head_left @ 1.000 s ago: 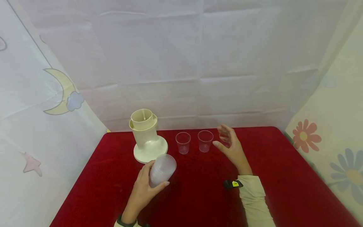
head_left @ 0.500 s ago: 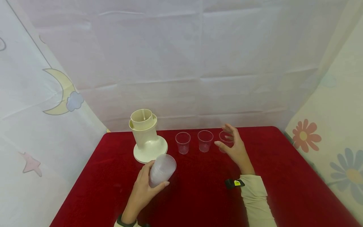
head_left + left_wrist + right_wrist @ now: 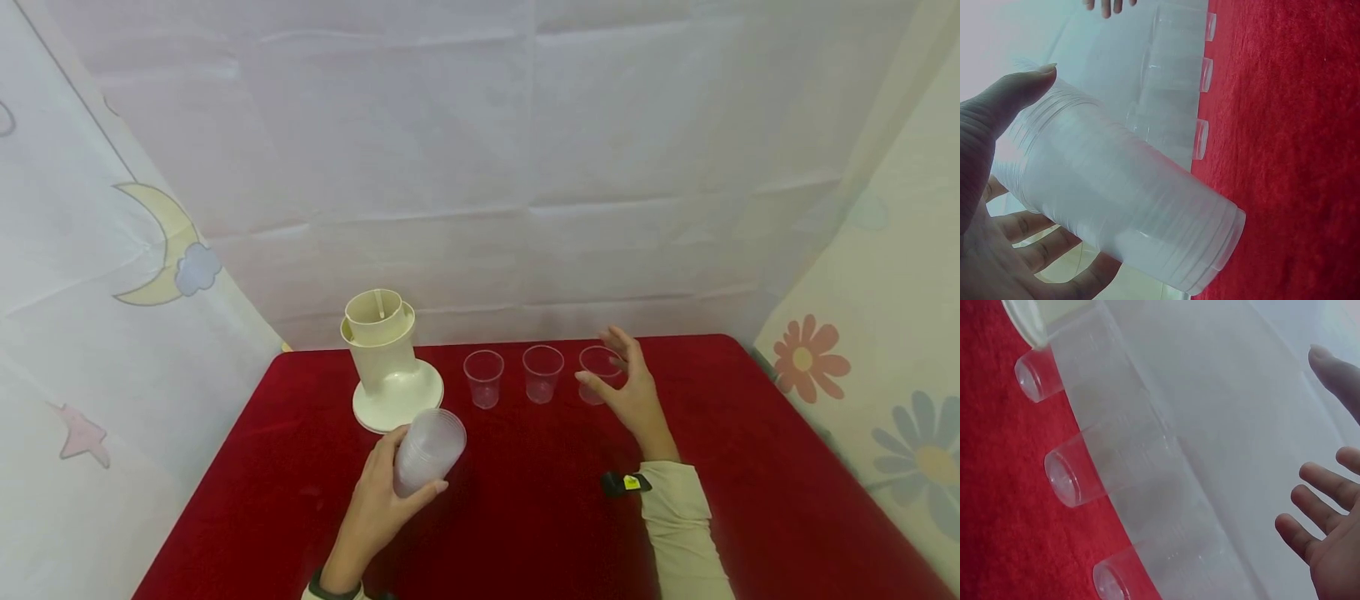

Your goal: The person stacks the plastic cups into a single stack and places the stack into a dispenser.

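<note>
My left hand (image 3: pixel 375 504) grips a tilted stack of clear plastic cups (image 3: pixel 430 452), the open end facing up and right. In the left wrist view the thumb lies along one side of the stack (image 3: pixel 1122 187) and the fingers along the other. Three single clear cups stand upright in a row: a left cup (image 3: pixel 484 382), a middle cup (image 3: pixel 542 377) and a right cup (image 3: pixel 592 371). My right hand (image 3: pixel 636 404) hovers by the right cup, overlapping its rim in the head view. The right wrist view shows this hand (image 3: pixel 1335 544) with spread fingers and nothing in them.
A cream plastic stand (image 3: pixel 386 367) with a round base and a double-ringed tube is left of the cups, behind the held stack. Red cloth (image 3: pixel 525 517) covers the table. White sheets (image 3: pixel 480 167) hang right behind its far edge and along both sides.
My right hand has moved slightly right and back, away from the right cup, so more of that cup shows. The left hand and its stack have stayed in place.
</note>
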`<state>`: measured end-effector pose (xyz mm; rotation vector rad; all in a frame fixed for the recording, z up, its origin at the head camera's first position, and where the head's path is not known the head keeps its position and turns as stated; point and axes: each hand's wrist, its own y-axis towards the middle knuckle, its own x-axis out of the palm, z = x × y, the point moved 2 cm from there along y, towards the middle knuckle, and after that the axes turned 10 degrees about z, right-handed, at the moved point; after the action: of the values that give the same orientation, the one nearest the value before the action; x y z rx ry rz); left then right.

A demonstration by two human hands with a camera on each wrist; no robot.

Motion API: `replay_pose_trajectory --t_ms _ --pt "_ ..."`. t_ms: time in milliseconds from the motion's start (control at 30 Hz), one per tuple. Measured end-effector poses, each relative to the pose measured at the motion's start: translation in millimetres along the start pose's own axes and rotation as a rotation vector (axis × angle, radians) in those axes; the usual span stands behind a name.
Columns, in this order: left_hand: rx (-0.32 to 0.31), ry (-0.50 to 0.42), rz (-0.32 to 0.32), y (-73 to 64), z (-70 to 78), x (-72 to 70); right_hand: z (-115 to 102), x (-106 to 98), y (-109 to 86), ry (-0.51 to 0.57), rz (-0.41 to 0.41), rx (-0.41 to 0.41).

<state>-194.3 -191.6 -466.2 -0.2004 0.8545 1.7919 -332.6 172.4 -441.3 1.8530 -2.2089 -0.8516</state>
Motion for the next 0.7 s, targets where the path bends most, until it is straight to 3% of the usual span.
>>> replay_pose_trajectory --t_ms 700 --pt "0.002 0.010 -0.001 0.0 0.3 0.4 21 -7 1.9 -0.050 0.079 0.040"
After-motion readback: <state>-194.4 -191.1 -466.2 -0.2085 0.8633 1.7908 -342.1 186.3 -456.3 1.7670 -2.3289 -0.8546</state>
